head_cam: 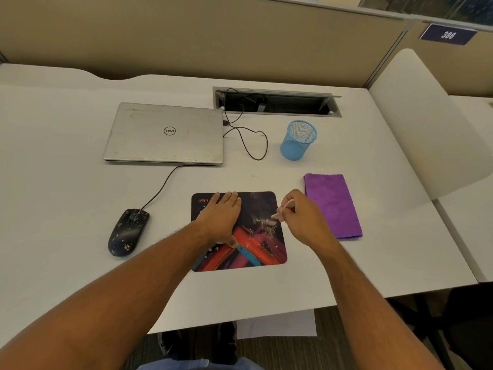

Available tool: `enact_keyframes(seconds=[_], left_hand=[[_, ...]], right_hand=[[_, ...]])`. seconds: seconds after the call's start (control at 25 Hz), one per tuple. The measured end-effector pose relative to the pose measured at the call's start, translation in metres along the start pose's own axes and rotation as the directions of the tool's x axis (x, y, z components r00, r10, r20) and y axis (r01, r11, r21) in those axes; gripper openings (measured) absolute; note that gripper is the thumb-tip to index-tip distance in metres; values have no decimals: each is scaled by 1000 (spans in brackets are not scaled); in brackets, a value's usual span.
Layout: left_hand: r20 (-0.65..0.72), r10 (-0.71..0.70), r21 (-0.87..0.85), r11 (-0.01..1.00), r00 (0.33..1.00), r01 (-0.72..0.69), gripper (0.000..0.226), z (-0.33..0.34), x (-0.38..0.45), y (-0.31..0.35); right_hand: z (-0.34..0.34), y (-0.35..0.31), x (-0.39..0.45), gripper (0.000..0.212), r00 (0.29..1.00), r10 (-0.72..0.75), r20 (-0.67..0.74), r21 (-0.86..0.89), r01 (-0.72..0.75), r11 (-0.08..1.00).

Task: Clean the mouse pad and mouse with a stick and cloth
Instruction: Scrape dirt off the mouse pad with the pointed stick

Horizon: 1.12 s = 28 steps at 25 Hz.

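Early stage: left hand (220,217) lies flat on the mouse pad (256,252); right hand (298,217) pinches the stick (283,208), scraping crumbs. At nine o'clock the mouse (128,232) remains dirty; at three o'clock the cloth (333,205) lies unused.

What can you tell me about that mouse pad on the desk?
The mouse pad is a thin, flat rectangle with rounded corners, dark with red, orange and blue streaks and orange lettering in one far corner. It lies flat on the white desk, near its front edge. Yellowish crumbs are scattered over its middle. The left hand rests flat on it, and the right hand holds a pale stick down to the crumbs.
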State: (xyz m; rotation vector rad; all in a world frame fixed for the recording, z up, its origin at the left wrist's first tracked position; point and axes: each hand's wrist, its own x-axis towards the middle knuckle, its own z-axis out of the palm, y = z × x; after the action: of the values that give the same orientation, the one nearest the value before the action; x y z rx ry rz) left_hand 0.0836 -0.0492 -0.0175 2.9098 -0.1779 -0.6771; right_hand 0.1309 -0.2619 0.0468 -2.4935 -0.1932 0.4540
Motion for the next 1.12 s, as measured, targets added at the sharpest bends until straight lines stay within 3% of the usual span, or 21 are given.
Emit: enact_keyframes(seconds=[0.16, 0.4, 0.64, 0.88, 1.0, 1.12], left_hand=[[0, -3, -12, 1000, 1000, 3, 128, 1, 0, 1], [10, 5, 14, 1000, 1000, -5, 129, -3, 1, 2], [12, 13, 17, 1000, 1000, -13, 130, -5, 2, 2], [2, 15, 32, 999, 1000, -16, 130, -5, 0, 1], [0, 14, 19, 1000, 1000, -14, 129, -3, 0, 0], [1, 2, 4, 1000, 1000, -2, 127, -2, 0, 0]], right_hand=[[4, -17, 13, 4, 973, 74, -219, 240, -20, 970], [28, -16, 12, 10, 994, 110, -22, 230, -102, 968], [18, -25, 24, 6, 969, 99, -225, 308, -26, 951], [34, -30, 31, 4, 999, 34, -4, 104, -33, 994], [20, -36, 38, 3, 994, 3, -110, 101, 8, 995], [21, -35, 45, 8, 963, 94, -253, 294, -16, 956]])
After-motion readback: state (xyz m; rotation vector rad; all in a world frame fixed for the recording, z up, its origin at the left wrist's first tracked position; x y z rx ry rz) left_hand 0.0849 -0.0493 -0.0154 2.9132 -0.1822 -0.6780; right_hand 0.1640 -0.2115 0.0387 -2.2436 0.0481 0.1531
